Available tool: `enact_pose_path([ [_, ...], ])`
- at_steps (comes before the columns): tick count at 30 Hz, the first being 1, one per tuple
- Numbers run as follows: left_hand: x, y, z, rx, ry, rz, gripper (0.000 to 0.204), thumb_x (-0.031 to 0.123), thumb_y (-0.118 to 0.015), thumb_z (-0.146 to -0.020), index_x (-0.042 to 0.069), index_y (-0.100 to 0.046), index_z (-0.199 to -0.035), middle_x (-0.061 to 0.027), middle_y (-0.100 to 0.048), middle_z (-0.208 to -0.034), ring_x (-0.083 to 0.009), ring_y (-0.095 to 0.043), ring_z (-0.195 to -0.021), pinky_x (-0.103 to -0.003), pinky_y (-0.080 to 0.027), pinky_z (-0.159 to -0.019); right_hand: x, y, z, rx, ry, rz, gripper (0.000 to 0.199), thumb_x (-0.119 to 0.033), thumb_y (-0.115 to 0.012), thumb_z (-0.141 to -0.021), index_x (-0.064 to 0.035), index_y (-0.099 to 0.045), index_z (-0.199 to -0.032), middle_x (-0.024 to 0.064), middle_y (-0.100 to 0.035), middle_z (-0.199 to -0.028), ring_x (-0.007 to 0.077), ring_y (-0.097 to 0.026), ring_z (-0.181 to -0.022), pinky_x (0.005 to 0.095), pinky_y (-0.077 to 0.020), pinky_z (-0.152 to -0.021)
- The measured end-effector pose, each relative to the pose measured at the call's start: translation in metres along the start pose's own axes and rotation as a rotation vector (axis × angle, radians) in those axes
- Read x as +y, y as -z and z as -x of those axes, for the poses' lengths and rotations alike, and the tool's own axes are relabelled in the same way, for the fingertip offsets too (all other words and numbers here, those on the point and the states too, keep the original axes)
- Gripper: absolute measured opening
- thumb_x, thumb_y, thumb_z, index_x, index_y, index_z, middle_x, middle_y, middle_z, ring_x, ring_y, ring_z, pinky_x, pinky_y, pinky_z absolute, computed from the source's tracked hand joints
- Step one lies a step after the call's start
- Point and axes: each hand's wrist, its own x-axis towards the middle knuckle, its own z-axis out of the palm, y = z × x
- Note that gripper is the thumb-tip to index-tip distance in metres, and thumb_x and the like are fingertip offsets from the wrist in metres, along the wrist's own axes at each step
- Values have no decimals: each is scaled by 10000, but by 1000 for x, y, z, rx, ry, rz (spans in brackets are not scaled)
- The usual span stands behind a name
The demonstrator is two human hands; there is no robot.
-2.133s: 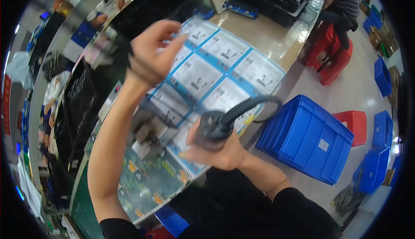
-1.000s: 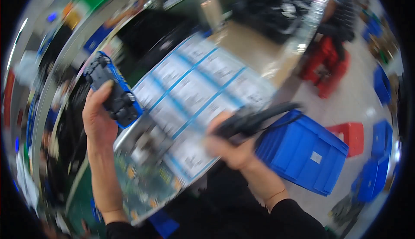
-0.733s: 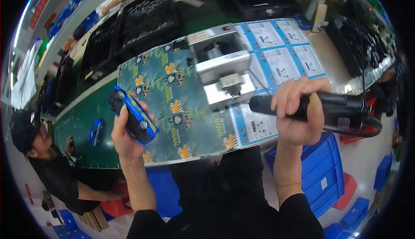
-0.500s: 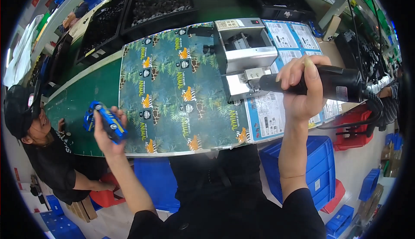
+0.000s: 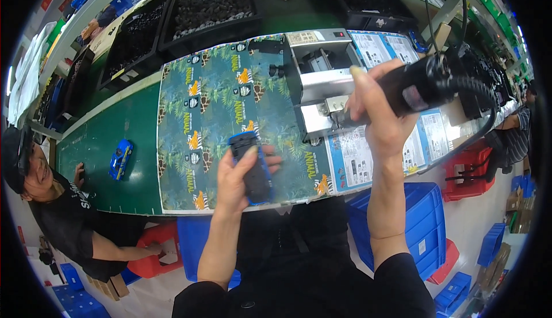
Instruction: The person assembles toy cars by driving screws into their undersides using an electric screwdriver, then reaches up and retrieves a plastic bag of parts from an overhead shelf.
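The left hand (image 5: 234, 183) holds with closed fingers a small blue toy car with black underside (image 5: 251, 167), while the right hand (image 5: 376, 117) fingers wrap a black cylindrical electric screwdriver (image 5: 422, 85) above it.

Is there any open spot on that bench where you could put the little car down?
Yes: the patterned mat is mostly bare left of the metal machine, and the green belt is open around the blue car. Trays crowd the back.

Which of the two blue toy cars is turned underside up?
The toy car held in the left hand over the patterned mat shows its black underside. The other car sits wheels-down on the green table, blue top showing.
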Motion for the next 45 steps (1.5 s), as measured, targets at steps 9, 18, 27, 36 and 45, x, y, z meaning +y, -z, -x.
enact_pose_path([
  [9, -38, -15, -2, -35, -52, -141, 269, 129, -687, -916, 2, -591, -1132, -158, -692, -1033, -219, -706, -865, -344, -578, -785, 18, 12, 15, -97, -349, 196, 161, -96, -741, -842, -47, -592, -805, 4, -552, -544, 89, -506, -424, 237, -412, -445],
  [18, -43, -19, 2, 10, -237, -174, 262, 64, -671, -909, -12, -593, -1148, -126, -691, -1047, -170, -684, -905, -313, -557, -825, -19, 12, 37, -32, -18, -476, 194, -250, -485, -978, -63, -512, -938, 32, -464, -623, 139, -458, -497, 296, -399, -528],
  [27, -48, -13, 0, -29, -242, -211, 282, 95, -692, -905, -7, -598, -1151, -104, -699, -1015, -156, -686, -899, -299, -550, -811, -11, -18, 53, -21, 1, -589, 160, -222, -485, -969, -67, -509, -937, 47, -488, -641, 159, -480, -506, 322, -461, -545],
  [36, -44, -14, 2, -19, -253, -166, 297, 96, -693, -896, -12, -599, -1156, -141, -694, -1065, -186, -694, -892, -321, -566, -807, -10, 21, 19, 119, 171, -210, 76, -63, -550, -926, -19, -500, -961, 54, -503, -628, 159, -513, -502, 329, -492, -550],
  [45, -42, -16, 3, -6, -268, -173, 278, 69, -692, -898, -17, -612, -1150, -106, -701, -1046, -155, -692, -886, -289, -552, -810, -3, 2, 10, 107, 64, -22, 112, -53, -638, -881, -20, -533, -901, 51, -495, -561, 143, -491, -443, 291, -450, -487],
])
